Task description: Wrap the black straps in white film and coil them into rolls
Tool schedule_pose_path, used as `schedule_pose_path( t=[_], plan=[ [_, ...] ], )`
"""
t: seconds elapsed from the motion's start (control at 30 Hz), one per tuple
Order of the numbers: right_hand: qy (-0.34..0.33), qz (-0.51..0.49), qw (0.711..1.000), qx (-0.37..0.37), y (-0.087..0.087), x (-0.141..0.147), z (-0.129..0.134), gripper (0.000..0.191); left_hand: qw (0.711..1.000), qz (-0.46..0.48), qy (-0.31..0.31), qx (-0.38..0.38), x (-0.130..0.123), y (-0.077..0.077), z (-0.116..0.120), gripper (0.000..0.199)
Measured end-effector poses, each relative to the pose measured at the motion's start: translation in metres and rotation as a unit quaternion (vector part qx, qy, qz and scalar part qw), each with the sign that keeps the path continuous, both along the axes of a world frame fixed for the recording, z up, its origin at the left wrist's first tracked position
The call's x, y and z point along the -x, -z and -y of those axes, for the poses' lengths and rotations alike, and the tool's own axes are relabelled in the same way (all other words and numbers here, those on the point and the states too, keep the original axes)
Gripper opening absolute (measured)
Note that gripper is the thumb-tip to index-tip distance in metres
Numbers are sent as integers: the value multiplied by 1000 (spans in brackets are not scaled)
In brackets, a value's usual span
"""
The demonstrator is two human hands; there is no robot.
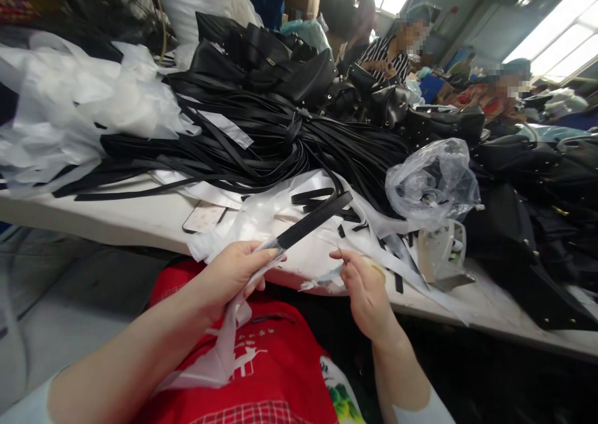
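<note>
My left hand (243,267) is closed round a black strap (314,220) and the strip of whitish plastic film (224,349) wrapped about its near end. The strap slants up to the right over the table, and the film hangs down over a red apron (280,362). To the right, my right hand (367,290) is closed in a pinch, apart from the strap. A thin pointed tip rises by its fingers and something yellowish shows behind the palm; what it holds is mostly hidden. A torn pale-blue and white scrap (322,279) lies beside those fingers.
A tied bundle of black straps (294,131) lies across the white table (159,228). Black bags (261,60) are heaped behind it. Crumpled white film (84,106) lies left, a phone (203,217) near the front, a clear bag (434,178) right. Other people sit farther back.
</note>
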State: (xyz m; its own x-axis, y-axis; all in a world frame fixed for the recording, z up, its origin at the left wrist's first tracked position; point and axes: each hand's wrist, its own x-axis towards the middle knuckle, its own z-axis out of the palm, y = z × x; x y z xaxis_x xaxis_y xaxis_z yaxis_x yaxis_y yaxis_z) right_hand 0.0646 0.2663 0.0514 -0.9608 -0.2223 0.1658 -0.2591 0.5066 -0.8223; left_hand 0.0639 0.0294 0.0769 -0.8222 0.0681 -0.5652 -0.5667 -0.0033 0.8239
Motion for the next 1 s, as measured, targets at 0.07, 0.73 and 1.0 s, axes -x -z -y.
schedule_pose_path(
  t=[0.07,0.73,1.0],
  plan=[
    [-7,-47,996,-70,-2,5,9,33,999,14,7,-31,-1,-2,2,38],
    [-32,-62,988,-134,-9,16,27,26,992,19,41,-116,-4,3,8,39],
    [-23,-49,995,-82,-11,13,31,24,994,8,34,-102,-5,3,8,39]
  ],
)
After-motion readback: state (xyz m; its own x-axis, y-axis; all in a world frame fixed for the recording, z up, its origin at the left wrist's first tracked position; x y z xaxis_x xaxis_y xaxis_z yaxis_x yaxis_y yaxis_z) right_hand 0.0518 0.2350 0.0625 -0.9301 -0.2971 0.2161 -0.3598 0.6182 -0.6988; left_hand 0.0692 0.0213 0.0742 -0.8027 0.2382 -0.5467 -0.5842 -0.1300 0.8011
